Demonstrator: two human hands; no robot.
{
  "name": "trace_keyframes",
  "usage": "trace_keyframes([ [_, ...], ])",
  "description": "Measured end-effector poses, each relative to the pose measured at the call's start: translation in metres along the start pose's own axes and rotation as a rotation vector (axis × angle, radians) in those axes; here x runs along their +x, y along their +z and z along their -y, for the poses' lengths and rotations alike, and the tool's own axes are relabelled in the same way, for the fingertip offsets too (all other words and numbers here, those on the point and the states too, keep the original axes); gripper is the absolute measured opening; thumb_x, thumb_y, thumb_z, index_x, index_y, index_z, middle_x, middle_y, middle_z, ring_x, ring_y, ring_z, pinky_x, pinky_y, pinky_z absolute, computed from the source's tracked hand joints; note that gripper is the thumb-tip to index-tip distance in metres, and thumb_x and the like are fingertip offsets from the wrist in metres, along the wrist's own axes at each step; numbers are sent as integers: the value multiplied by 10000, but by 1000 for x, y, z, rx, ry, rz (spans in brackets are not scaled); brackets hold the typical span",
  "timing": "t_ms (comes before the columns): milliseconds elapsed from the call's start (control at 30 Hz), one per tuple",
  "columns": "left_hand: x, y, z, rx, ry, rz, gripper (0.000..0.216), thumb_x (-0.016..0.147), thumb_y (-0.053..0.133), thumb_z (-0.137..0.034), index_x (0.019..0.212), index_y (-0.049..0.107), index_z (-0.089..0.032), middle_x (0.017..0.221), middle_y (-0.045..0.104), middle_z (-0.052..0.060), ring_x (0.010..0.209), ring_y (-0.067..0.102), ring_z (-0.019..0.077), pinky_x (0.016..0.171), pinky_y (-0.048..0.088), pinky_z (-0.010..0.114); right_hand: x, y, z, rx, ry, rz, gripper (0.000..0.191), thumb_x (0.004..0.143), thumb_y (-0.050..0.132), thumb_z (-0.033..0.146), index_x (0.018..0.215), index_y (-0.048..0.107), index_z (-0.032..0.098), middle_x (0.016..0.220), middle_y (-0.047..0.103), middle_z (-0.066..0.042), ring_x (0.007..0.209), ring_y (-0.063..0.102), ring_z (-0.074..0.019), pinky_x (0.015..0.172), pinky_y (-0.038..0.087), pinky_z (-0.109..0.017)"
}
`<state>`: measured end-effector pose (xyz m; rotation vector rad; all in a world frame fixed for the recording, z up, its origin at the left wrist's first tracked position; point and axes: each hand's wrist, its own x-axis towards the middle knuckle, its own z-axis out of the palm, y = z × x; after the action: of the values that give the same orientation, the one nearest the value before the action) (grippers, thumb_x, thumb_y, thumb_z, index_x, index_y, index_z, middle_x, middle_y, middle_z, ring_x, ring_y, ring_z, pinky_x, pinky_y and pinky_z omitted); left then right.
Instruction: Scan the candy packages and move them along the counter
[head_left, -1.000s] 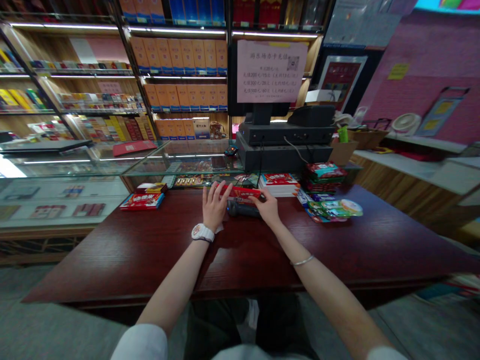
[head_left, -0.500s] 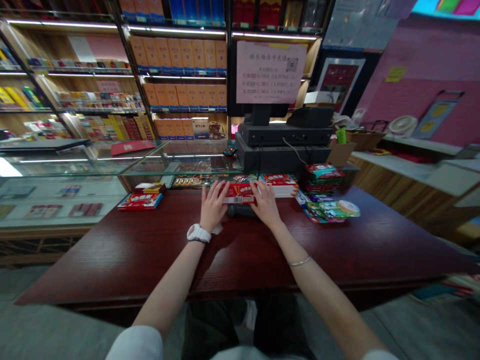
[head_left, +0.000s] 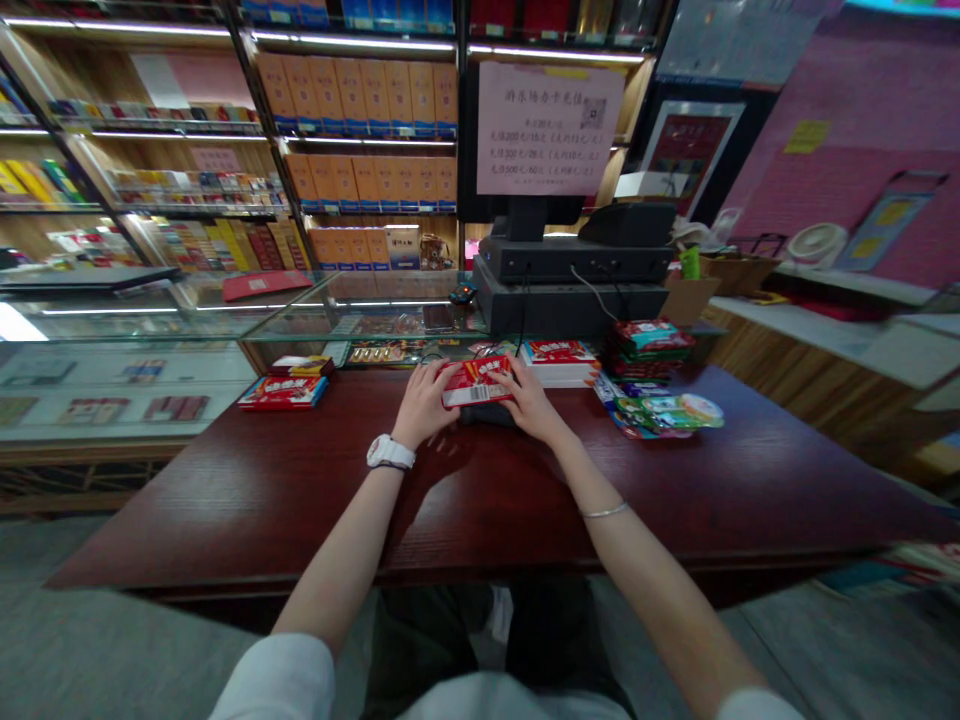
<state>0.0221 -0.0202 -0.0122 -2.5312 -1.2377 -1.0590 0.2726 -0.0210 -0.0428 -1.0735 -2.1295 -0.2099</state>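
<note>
Between my two hands is a red snack box (head_left: 478, 382) with a barcode on its lower edge. My left hand (head_left: 425, 400) grips its left end, and my right hand (head_left: 529, 398) grips its right end. Just below the box, partly covered by it, a dark object (head_left: 487, 414) lies on the table; I cannot make out its kind. Right of my right hand sits a stack of red-topped boxes with white sides (head_left: 559, 366).
Red and blue packs (head_left: 283, 392) lie at the table's left. On the right are stacked red packets (head_left: 649, 348) and green packages (head_left: 664, 414). A glass counter (head_left: 360, 300) and the register's dark base (head_left: 574, 300) stand behind the wooden table (head_left: 480, 520).
The red box has tipped so that more of its printed face shows. Both hands still hold it at its ends. The camera view has shifted slightly.
</note>
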Motion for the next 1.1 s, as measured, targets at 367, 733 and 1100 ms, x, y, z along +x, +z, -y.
trace_keyframes([
  [367,-2,0,15,-103,3,39,525,741,762,-338,1248,653,-253,1400,550,118,1294,526,290,1129,388,489,-4,11,-3,-64,65,67,539,983,401,144,1468,462,371,1608,358,-36,1491,322,-260,1180,312,-586],
  [733,-8,3,25,119,11,-159,419,835,694,-468,1206,693,-274,1415,550,111,1319,520,288,1228,206,564,1,4,-6,79,112,-23,410,1008,445,300,1402,555,270,1520,493,-102,1403,468,-251,1159,368,-535],
  [1100,-12,8,41,133,-23,-317,425,840,692,-500,1195,695,-266,1412,570,111,1332,523,291,1208,286,549,-7,13,-2,221,167,327,688,871,687,436,1487,451,237,1552,437,-147,1429,431,-299,1176,350,-543],
])
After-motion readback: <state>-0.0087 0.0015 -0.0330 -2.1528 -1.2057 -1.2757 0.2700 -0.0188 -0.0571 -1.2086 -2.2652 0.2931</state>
